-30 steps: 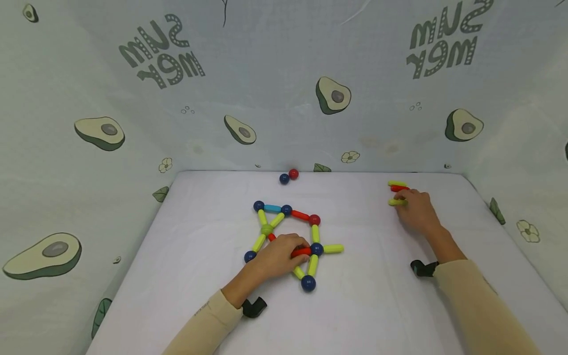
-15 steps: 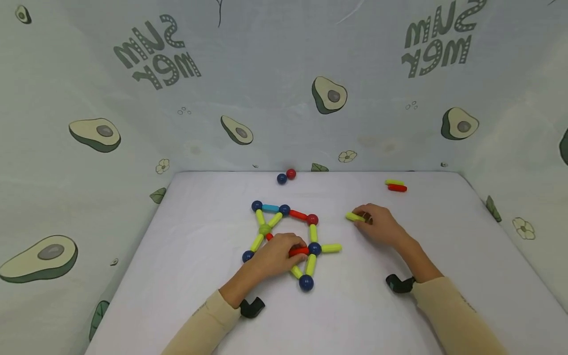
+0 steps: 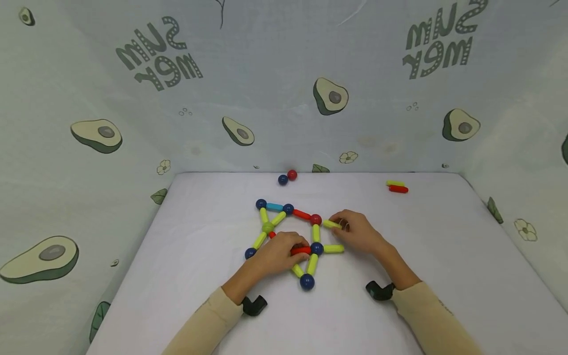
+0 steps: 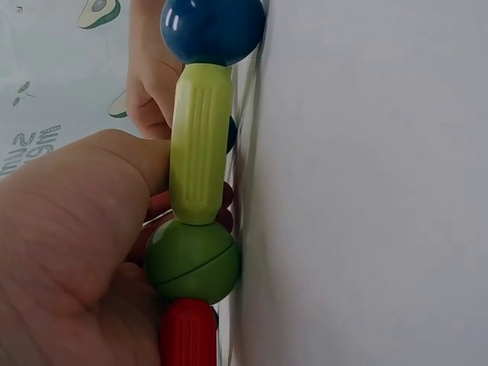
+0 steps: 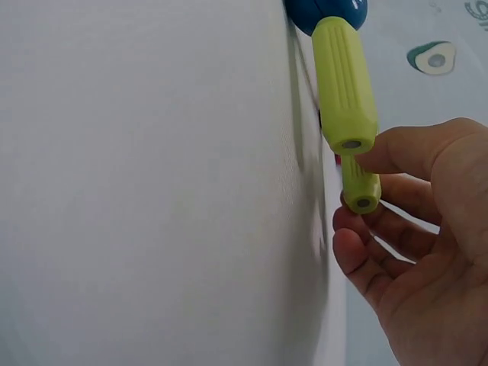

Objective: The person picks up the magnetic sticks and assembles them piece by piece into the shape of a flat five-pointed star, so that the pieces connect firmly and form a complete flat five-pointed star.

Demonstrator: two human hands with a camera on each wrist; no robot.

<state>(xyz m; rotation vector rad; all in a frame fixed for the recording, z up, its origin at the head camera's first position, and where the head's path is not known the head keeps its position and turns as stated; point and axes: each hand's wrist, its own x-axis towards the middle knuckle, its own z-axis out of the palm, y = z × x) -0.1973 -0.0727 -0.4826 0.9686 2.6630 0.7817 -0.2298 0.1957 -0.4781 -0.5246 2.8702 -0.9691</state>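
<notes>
A flat frame of magnetic rods and balls lies mid-table. My left hand reaches over it, thumb and fingers gripping a red rod beside a blue ball. Close up in the left wrist view are a green ball and a yellow-green rod. My right hand pinches a loose yellow-green rod, its far end just right of the frame's red ball. Another yellow-green rod, joined to the blue ball, juts toward the right hand and shows a metal tip.
At the back of the table stand a loose blue ball and red ball. A yellow-green rod and a red rod lie at the back right. An avocado-print cloth hangs behind the white table.
My right hand took a yellow-green rod from the back-right pile and carried it left to the frame's red ball. The left hand has kept its grip on the red rod.
</notes>
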